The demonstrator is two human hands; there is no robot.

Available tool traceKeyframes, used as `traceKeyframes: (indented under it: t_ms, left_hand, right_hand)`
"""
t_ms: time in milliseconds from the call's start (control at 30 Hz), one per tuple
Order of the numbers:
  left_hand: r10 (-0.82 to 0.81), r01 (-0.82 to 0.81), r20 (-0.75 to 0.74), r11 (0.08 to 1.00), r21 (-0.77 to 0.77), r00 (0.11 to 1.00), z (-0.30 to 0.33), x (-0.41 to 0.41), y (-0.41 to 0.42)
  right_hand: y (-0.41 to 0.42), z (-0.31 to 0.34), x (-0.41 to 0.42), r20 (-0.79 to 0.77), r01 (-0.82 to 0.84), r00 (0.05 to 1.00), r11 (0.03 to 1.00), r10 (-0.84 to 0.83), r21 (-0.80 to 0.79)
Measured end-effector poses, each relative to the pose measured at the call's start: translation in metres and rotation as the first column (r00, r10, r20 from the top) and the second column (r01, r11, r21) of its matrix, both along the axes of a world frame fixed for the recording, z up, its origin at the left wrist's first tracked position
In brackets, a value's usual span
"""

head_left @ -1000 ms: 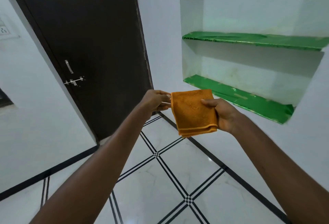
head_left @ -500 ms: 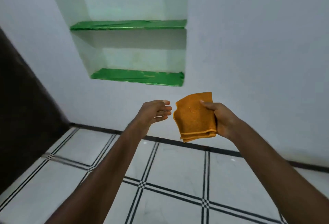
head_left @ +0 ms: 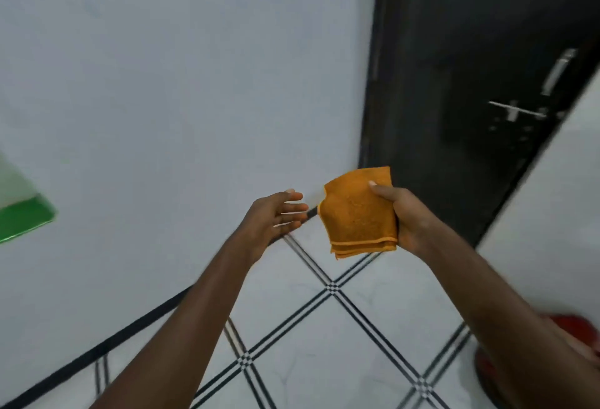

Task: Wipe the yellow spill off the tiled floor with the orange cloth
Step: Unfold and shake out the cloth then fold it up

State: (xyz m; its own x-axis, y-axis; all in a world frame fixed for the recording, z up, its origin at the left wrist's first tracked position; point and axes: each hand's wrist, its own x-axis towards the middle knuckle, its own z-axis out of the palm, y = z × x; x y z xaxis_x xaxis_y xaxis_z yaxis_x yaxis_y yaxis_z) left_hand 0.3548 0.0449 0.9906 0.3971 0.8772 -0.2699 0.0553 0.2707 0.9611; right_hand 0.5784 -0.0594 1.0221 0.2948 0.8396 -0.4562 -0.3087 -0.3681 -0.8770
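A folded orange cloth (head_left: 358,214) hangs in the air at chest height, gripped along its right edge by my right hand (head_left: 407,217), thumb on the front face. My left hand (head_left: 276,217) floats just left of the cloth with its fingers straight, a small gap away and holding nothing. Below lies the white tiled floor (head_left: 308,360) with black line patterns. No yellow spill shows in this view.
A dark door (head_left: 470,84) with a metal handle and latch stands at the right, a white wall (head_left: 178,100) fills the left. A green shelf edge (head_left: 26,218) shows at far left. A red object (head_left: 571,327) sits on the floor at the lower right, partly behind my arm.
The view has swung to the right: the green shelves slid off to the left and a dark door came in. My left hand let go of the cloth; my right hand keeps it.
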Motion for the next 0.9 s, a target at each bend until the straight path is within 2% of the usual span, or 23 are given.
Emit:
traceKeyframes:
  t_ms: [200,367,633,900]
  left_hand:
    - [-0.273,0.271,-0.004,0.957,-0.099,0.962,-0.036,0.239,-0.065]
    - [-0.436,0.427,-0.018,0.887,-0.176,0.900,-0.074,0.396,-0.116]
    - [-0.631,0.588,-0.100,0.760,-0.277,0.769,-0.153,0.570,-0.171]
    - [-0.676,0.550,-0.227,0.716,-0.431,0.701,-0.290,0.693,-0.186]
  right_hand:
    - [-0.113,-0.031,0.197,-0.042,0.311,0.948,0.947,-0.315,-0.078]
    - [-0.192,-0.068,0.329,-0.064,0.459,0.879,0.876,-0.472,-0.148]
    - [-0.257,-0.169,0.470,-0.161,0.635,0.713,0.725,-0.683,-0.265]
    - [-0.271,-0.312,0.570,-0.216,0.691,0.547,0.581,-0.809,-0.429]
